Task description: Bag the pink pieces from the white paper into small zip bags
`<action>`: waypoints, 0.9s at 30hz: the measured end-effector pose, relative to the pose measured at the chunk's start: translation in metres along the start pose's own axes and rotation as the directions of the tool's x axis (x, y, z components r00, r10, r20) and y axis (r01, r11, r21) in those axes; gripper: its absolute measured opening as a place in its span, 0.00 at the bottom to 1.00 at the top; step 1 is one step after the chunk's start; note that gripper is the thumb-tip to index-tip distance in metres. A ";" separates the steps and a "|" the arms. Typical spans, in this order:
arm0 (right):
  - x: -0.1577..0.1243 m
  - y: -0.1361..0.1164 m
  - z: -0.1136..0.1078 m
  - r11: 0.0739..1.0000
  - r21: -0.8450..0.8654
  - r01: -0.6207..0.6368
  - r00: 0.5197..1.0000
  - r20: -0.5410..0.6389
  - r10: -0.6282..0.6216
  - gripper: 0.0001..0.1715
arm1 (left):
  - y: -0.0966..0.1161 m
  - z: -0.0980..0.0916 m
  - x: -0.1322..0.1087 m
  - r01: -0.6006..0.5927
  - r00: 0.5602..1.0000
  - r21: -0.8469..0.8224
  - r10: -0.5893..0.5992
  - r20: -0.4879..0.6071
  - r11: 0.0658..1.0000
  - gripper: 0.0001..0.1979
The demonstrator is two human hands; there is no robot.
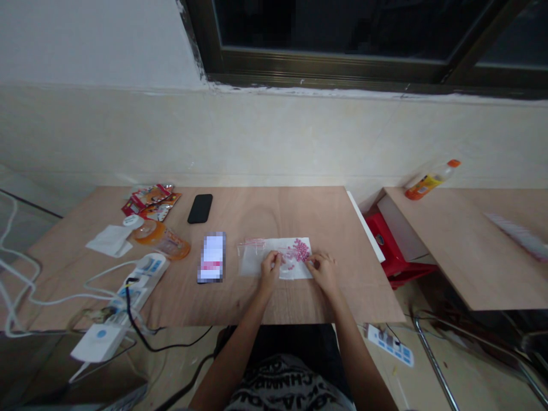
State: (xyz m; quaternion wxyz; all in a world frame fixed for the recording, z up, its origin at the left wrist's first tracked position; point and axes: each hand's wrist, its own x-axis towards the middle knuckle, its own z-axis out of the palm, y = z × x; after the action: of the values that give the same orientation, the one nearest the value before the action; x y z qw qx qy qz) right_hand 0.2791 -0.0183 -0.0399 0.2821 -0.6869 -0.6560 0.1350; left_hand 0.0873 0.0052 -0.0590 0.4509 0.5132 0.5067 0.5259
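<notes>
"What is closest?"

"A shirt [286, 385] with big letters. The bottom edge cuts it off, so I can't read all the words."

"And the arms?"

"Both reach forward over the desk [295, 305], and the hands bend toward each other."

"What is each hand doing?"

"The left hand [269, 267] has its finger and thumb tips close together, but I can't tell if they pinch anything. The right hand [324, 269] has curled fingers beside the pink beads [301, 249]. I can't tell if it has one."

"How do the beads look?"

"Tiny and round, bunched on a white sheet [303, 273] between the hands. A few sit apart."

"Is that a bag [250, 262]?"

"Yes, a clear one with a pink strip. The left hand hides some of it."

"What's farther?"

"A phone [212, 257] with blurry squares over its screen, and then a dark window [334, 28], cut off on top."
</notes>
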 end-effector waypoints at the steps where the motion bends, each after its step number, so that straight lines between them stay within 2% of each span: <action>1: 0.002 -0.001 -0.001 0.999 0.039 -0.009 1.000 -0.004 0.009 0.10 | 0.000 0.000 0.000 0.001 1.000 0.000 -0.001 0.002 1.000 0.15; 6: 0.018 -0.008 -0.002 0.952 0.307 -0.004 0.999 -0.045 0.018 0.15 | -0.001 0.000 0.000 0.007 1.000 0.006 -0.007 0.012 1.000 0.16; 9: 0.031 -0.016 0.000 0.924 0.381 0.015 0.999 -0.050 0.004 0.17 | -0.002 0.000 0.001 0.012 1.000 0.006 -0.012 0.017 1.000 0.16; 18: 0.047 -0.043 0.006 0.917 0.389 0.088 0.996 -0.004 -0.093 0.12 | -0.001 -0.001 0.002 0.002 1.000 -0.016 -0.002 0.017 1.000 0.16; 27: 0.044 -0.043 0.008 0.913 0.393 0.109 0.991 0.029 -0.131 0.10 | 0.000 -0.001 0.001 0.000 1.000 -0.030 0.001 0.019 1.000 0.16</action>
State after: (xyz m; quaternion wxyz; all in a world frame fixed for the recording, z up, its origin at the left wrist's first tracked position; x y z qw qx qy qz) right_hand 0.2441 0.0256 -0.0141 0.4029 -0.5713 -0.6644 0.2643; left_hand 0.0863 0.0063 -0.0589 0.4632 0.5116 0.4944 0.5286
